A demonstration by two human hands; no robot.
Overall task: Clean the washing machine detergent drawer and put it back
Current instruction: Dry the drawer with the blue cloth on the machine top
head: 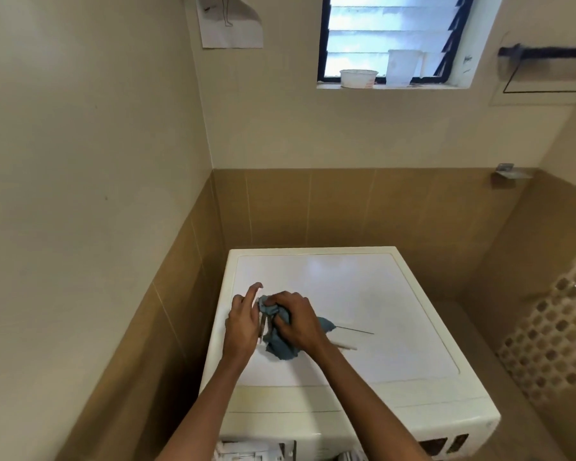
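A white washing machine [363,294] stands in the corner, seen from above. On its top, near the left edge, my right hand [296,319] presses a blue-grey cloth [281,347] against a small pale part that is mostly hidden under both hands. My left hand [241,322] steadies that part from the left, fingers stretched forward. At the bottom edge of the view the drawer slot [256,452] on the machine's front looks open, with white parts showing inside. The detergent drawer itself cannot be made out clearly.
A thin dark rod [354,330] and a white stick [345,346] lie on the machine top just right of the cloth. Tiled walls close in on the left and behind. Two white plastic tubs [358,78] sit on the window sill. A towel rail [546,53] hangs at the upper right.
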